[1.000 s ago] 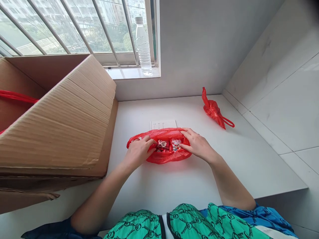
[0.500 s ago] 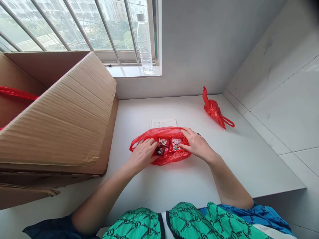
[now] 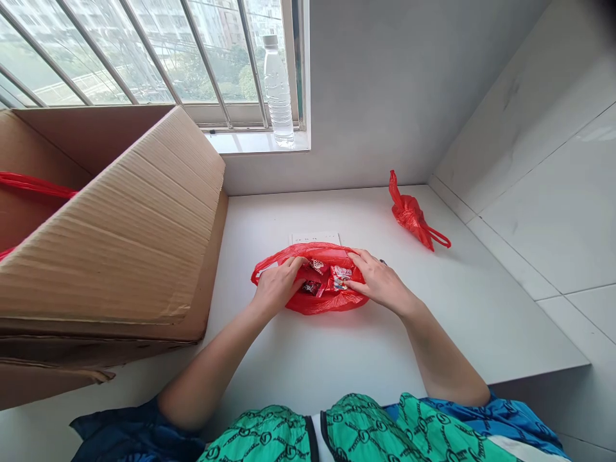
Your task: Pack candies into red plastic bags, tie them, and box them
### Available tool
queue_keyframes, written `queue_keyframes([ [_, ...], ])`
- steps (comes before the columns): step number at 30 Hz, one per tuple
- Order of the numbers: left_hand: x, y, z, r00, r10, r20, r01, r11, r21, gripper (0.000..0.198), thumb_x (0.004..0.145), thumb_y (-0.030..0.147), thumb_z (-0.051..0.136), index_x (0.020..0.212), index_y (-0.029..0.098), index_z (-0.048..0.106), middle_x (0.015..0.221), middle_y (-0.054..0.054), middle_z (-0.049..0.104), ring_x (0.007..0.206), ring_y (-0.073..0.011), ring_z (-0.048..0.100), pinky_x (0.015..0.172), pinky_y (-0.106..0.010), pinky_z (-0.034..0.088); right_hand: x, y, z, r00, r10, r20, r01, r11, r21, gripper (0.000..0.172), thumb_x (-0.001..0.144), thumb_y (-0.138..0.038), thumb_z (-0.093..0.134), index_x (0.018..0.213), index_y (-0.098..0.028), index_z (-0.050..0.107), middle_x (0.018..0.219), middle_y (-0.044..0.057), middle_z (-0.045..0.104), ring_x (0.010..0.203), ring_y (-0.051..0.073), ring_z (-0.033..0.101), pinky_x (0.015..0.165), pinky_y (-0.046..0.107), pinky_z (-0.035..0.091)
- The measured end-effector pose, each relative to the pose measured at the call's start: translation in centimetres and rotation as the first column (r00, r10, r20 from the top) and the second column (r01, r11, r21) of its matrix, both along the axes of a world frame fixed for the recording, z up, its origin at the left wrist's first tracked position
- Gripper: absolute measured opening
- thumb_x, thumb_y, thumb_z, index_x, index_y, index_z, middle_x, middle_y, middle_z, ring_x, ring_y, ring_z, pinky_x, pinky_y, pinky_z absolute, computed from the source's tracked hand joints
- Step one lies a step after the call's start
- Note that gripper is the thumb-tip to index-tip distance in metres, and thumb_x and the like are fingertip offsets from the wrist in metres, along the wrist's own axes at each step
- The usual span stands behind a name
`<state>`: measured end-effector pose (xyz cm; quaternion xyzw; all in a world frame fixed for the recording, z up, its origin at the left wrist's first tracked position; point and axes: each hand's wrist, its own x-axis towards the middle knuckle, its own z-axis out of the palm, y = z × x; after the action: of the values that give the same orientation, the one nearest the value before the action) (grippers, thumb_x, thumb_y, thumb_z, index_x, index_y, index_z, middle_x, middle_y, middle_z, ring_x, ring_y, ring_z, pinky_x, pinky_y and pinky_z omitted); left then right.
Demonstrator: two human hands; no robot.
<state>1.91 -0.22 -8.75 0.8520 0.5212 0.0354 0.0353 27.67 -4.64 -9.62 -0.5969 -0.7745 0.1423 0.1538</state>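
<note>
Head view: left hand and right hand, both spread, touch the open red bag on the counter, packets inside; it is better to press its thin sides apart gently.

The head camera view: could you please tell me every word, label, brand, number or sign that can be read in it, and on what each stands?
No text can be read for certain.
Packets in the open red bag: pale printed characters, too small and blurred to read.
Paper behind the bag: marks too small to read.
Green garment: repeated letter-like emblem, not clear enough to quote.
Bottle: no readable label.
</note>
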Motion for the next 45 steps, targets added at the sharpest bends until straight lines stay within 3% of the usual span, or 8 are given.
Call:
queue_keyframes([
  [8,0.5,0.7,-0.8,0.987,0.050,0.155,-0.076,0.983,0.168,0.011,0.095,0.027,0.055,0.101,0.024,0.063,0.094,0.001,0.075,0.078,-0.0192,0.070,0.057,-0.029,0.036,-0.3,0.4,0.4,0.999,-0.023,-0.029,0.029,0.968,0.249,0.046,0.096,-0.047,0.057,0.134,-0.022,0.057,0.156,0.016,0.037,0.136,0.032,0.047,0.106,0.051,0.046],
  [13,0.8,-0.9,1.6,0.848,-0.102,0.519,0.029,0.989,0.148,0.011,0.095,0.028,0.058,0.103,0.024,0.064,0.095,0.001,0.075,0.086,-0.0163,0.068,0.069,-0.027,0.046,-1.9,0.3,1.3,0.981,0.043,-0.189,0.051,0.885,0.463,0.033,0.098,-0.046,0.056,0.120,-0.024,0.064,0.135,0.010,0.061,0.125,0.027,0.057,0.119,0.054,0.024],
  [17,1.3,-2.2,3.4,0.675,-0.029,0.737,0.140,0.986,-0.090,0.014,0.094,0.032,0.060,0.105,0.023,0.063,0.089,0.000,0.071,0.081,-0.0152,0.066,0.070,-0.026,0.050,-3.1,-0.4,2.0,0.901,0.163,-0.401,-0.015,0.937,0.349,0.020,0.100,-0.041,0.055,0.104,-0.025,0.067,0.099,0.002,0.075,0.095,0.020,0.067,0.113,0.048,0.031],
  [24,1.5,-2.8,3.8,0.350,0.238,0.906,0.346,0.866,-0.361,0.022,0.092,0.036,0.065,0.105,0.021,0.055,0.078,0.000,0.063,0.075,-0.0155,0.064,0.073,-0.029,0.054,-3.6,-1.3,2.9,0.761,-0.016,-0.649,0.079,0.995,0.067,0.028,0.093,-0.050,0.059,0.080,-0.025,0.062,0.085,0.000,0.071,0.090,0.022,0.062,0.093,0.040,0.044],
  [27,1.5,-2.7,3.6,0.434,0.171,0.884,0.284,0.905,-0.315,0.022,0.094,0.036,0.061,0.110,0.021,0.054,0.079,0.000,0.065,0.076,-0.0159,0.065,0.073,-0.029,0.053,-3.4,-1.2,2.9,0.796,0.000,-0.606,0.059,0.995,0.077,0.030,0.095,-0.049,0.056,0.079,-0.025,0.061,0.085,0.000,0.071,0.088,0.021,0.062,0.097,0.041,0.042],
  [32,0.0,-1.8,3.9,0.861,-0.116,0.495,0.069,0.991,0.113,0.031,0.096,0.039,0.057,0.124,0.025,0.058,0.109,-0.006,0.071,0.101,-0.0242,0.065,0.085,-0.036,0.049,-0.5,0.1,3.0,0.922,-0.074,-0.381,0.205,0.927,0.315,0.025,0.100,-0.044,0.049,0.090,-0.025,0.063,0.094,0.001,0.073,0.093,0.020,0.064,0.114,0.047,0.025],
  [37,-4.1,-0.9,4.1,0.893,-0.022,0.449,-0.183,0.894,0.408,0.039,0.093,0.048,0.058,0.124,0.024,0.063,0.127,-0.011,0.063,0.114,-0.0302,0.058,0.092,-0.039,0.046,3.4,0.5,3.1,0.892,-0.324,-0.315,0.403,0.885,0.233,0.035,0.095,-0.056,0.052,0.094,-0.023,0.065,0.100,0.004,0.072,0.089,0.021,0.066,0.083,0.034,0.047],
  [45,-6.9,-1.8,3.1,0.833,0.355,0.425,-0.352,0.932,-0.089,0.039,0.085,0.059,0.061,0.091,0.022,0.071,0.080,-0.001,0.070,0.056,-0.0145,0.054,0.052,-0.025,0.037,4.6,-1.6,4.8,0.948,-0.259,-0.184,0.225,0.957,-0.184,0.041,0.089,-0.057,0.054,0.066,-0.023,0.054,0.064,-0.001,0.062,0.056,0.015,0.053,0.050,0.026,0.033],
])
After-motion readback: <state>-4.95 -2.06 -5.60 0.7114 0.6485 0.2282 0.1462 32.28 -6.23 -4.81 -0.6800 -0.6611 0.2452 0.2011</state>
